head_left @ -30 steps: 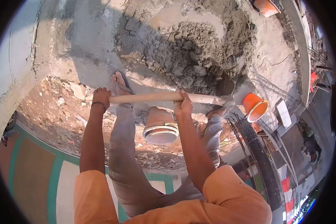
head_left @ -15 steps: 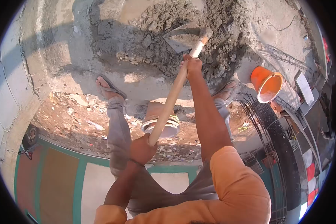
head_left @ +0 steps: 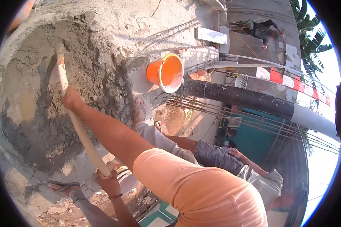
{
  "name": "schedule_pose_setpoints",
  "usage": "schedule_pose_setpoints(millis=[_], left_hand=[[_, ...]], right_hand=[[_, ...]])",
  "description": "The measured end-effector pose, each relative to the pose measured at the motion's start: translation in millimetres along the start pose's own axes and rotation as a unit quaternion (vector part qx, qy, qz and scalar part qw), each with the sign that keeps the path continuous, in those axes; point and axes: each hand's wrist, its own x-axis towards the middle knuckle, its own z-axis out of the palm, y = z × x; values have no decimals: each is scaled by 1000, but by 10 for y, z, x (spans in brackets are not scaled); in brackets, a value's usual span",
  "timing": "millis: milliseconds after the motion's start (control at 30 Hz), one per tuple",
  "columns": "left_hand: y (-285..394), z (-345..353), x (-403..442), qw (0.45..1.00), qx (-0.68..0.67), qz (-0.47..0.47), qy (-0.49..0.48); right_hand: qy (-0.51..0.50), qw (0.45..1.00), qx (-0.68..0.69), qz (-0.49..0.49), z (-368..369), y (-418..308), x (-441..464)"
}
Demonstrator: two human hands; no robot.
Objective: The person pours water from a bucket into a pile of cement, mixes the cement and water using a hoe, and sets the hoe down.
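Note:
A long-handled hoe [head_left: 84,134] slants across the left of the view, and both my hands are wrapped round its wooden handle. My right hand [head_left: 72,99] is closed on the upper part, near the blade end. My left hand [head_left: 109,181], with a band at the wrist, grips the butt end. The hoe's head rests in a heap of wet grey mortar [head_left: 98,75], where mix partly hides the blade. Next to the left hand stands a pale bucket [head_left: 129,181], partly hidden by my arm.
An orange bucket [head_left: 152,73] stands tilted in view right of the mortar. Steel rebar cages [head_left: 174,33] and a dark pole [head_left: 238,94] lie beyond. A person in grey shorts [head_left: 219,157] is close on my right; another person [head_left: 263,34] is farther off. Red-white striped barrier [head_left: 278,77] runs behind.
My view has turned to the right, bringing two people into sight. The hoe and mortar now appear farther left in view; both hands keep their grip on the handle.

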Motion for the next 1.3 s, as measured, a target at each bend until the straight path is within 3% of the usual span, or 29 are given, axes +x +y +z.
schedule_pose_setpoints(millis=[67,133,233,333,467,533,600,667,733,767,900,967,1067,1100,1167,1233,1300], left_hand=[[-24,97,-396,999,-14,-49,12],[110,-34,-711,989,93,-99,-54],[528,-130,-1000,976,159,-104,-107],[739,-583,-1152,965,202,-75,-153],[534,-1690,-992,956,232,-29,-178],[33,-2287,-678,964,191,-8,-184],[-561,-2832,-169,931,264,-47,-246],[-1365,-3221,310,915,329,79,-222],[-1670,-3429,654,862,456,138,-172],[-1754,-3465,724,866,459,156,-121],[-1586,-3811,212,886,447,124,5],[-1328,-3846,-306,875,472,106,4],[-803,-3804,-1047,886,448,107,-52],[-558,-3653,-1190,882,450,115,-82],[-191,-3137,-1147,893,439,36,-94],[-116,-2313,-750,869,485,38,-85],[337,-1944,-642,899,431,27,-74]], right_hand=[[-19,998,-17,57,313,778,-204],[-63,988,55,132,334,1244,-434],[-151,952,151,218,-329,1167,-962],[-130,906,302,265,-421,1074,-1304],[13,894,349,282,-10,773,-1772],[55,886,377,266,388,863,-1926],[43,863,426,268,751,957,-2102],[30,860,445,250,1047,1065,-2188],[91,861,447,225,1047,654,-2506],[114,858,449,223,1014,518,-2742],[-22,792,567,224,918,560,-3461],[-36,796,563,220,672,290,-3763],[-98,739,615,259,479,314,-3699],[-128,724,628,254,509,465,-3490],[-122,719,616,298,619,664,-2802],[-91,779,553,281,812,988,-1768],[-44,815,495,297,650,839,-1115]])
